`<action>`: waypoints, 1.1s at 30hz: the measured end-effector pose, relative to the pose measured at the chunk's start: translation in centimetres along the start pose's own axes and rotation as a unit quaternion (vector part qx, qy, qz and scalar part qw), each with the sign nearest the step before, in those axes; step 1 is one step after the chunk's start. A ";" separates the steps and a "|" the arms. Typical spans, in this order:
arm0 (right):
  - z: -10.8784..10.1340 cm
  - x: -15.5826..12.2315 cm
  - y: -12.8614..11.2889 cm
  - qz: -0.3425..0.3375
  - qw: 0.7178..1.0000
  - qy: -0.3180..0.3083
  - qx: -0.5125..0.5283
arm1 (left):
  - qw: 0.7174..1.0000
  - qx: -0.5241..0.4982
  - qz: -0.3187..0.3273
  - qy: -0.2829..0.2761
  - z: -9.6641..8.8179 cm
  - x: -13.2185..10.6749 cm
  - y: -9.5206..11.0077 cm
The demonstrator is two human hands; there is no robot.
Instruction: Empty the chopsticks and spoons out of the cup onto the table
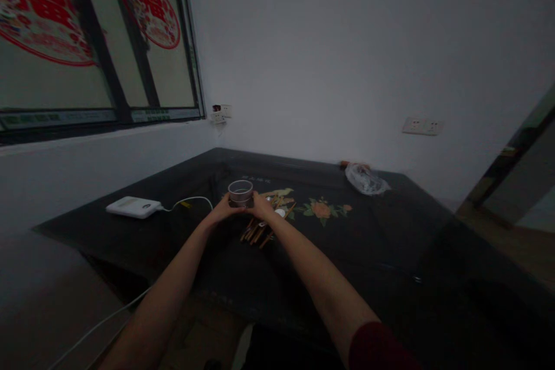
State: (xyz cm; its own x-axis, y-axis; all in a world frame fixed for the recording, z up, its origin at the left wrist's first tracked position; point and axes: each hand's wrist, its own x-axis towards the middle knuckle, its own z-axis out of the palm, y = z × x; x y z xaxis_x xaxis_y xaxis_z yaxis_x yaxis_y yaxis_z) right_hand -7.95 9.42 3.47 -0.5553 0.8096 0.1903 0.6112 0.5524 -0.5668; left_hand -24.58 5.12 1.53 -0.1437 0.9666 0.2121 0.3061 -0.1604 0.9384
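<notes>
A small round cup-like holder stands upright on the dark table. My left hand wraps its left side and my right hand grips its right side, fingers curled on it. Just behind and under my right hand lie several wooden chopsticks and a white spoon, spread on the tabletop. The dim light hides whether anything is inside the holder.
A white power bank with a white cable lies at the table's left. A crumpled clear plastic bag sits at the back right. Painted flowers decorate the tabletop. Wall sockets and a window surround the corner.
</notes>
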 end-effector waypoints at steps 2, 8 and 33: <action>-0.3 -0.1 0.2 -0.007 1.000 0.003 0.005 | 1.000 -0.006 0.011 0.017 0.0 0.1 0.0; -3.0 -2.2 1.3 -0.045 0.998 0.039 0.037 | 0.973 0.062 0.114 0.193 -0.9 -0.8 2.9; -11.4 -25.9 12.4 0.062 0.986 0.154 0.000 | 0.840 0.345 0.280 -0.312 22.7 -10.5 9.9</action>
State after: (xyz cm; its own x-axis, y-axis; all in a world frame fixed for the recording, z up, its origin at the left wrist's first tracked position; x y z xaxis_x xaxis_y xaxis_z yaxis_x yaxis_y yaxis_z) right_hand 20.43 -2.48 0.64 -0.2783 0.8931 0.3535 0.6633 0.4449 -0.6018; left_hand 1.33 -2.07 2.38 0.6597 0.7292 0.1820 0.6646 -0.6791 0.3117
